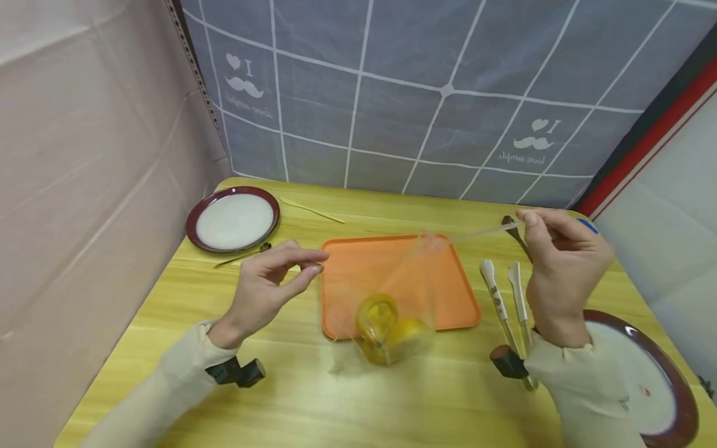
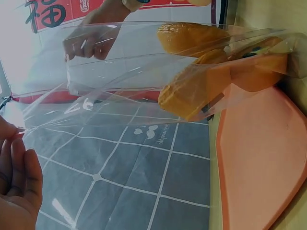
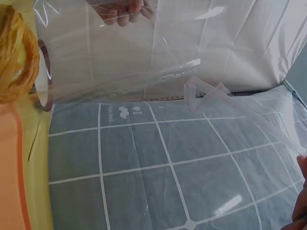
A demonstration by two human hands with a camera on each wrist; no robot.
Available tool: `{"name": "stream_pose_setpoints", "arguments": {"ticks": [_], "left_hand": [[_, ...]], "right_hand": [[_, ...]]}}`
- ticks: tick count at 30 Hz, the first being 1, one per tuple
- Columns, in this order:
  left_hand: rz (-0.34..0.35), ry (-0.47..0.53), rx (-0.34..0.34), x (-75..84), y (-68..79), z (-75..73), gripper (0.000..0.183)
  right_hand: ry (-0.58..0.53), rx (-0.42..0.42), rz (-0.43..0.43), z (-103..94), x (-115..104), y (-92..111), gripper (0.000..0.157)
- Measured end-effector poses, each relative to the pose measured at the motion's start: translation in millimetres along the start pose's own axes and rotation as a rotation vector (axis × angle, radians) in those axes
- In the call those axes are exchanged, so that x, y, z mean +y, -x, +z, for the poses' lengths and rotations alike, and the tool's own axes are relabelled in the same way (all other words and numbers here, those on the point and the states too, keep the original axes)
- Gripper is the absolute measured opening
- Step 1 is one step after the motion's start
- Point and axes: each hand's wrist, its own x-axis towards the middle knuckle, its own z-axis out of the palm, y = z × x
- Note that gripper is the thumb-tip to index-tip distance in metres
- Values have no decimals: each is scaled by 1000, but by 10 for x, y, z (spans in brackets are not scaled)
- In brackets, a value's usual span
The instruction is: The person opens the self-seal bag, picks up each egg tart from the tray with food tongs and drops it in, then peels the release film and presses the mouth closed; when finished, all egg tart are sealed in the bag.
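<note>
A clear plastic bag (image 2: 120, 72) with golden-brown pastries (image 1: 376, 317) gathered at its bottom hangs between my hands, over the front edge of an orange tray (image 1: 386, 255). My left hand (image 1: 269, 280) pinches the bag's left edge between thumb and fingertips, as the left wrist view shows. On the other side my right hand (image 1: 562, 267) pinches a stretched strip of the bag's top edge, raised higher than the left. One flaky pastry (image 3: 19, 57) shows closely in the right wrist view. Whether the bag's bottom touches the table, I cannot tell.
Back left stands a maroon-rimmed plate (image 1: 232, 221), with a small spoon (image 1: 243, 255) and a thin yellow utensil (image 1: 310, 210) beside it. White-handled tongs (image 1: 498, 298) lie right of the tray. A dark spoon (image 1: 515, 233) and another maroon-rimmed plate (image 1: 650, 386) are partly behind my right arm.
</note>
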Motion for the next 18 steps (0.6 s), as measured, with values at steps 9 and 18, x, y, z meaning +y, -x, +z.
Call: {"name": "stream_pose_setpoints", "arguments": {"ticks": [9,18], "left_hand": [[-12,4,28,-30,33,-42,25],[-30,5,36,-31,56,-67,21]], "right_hand": [[44,145,7,-519,-62,-169,17],[92,311,82,-927,-204,-306,23]]}}
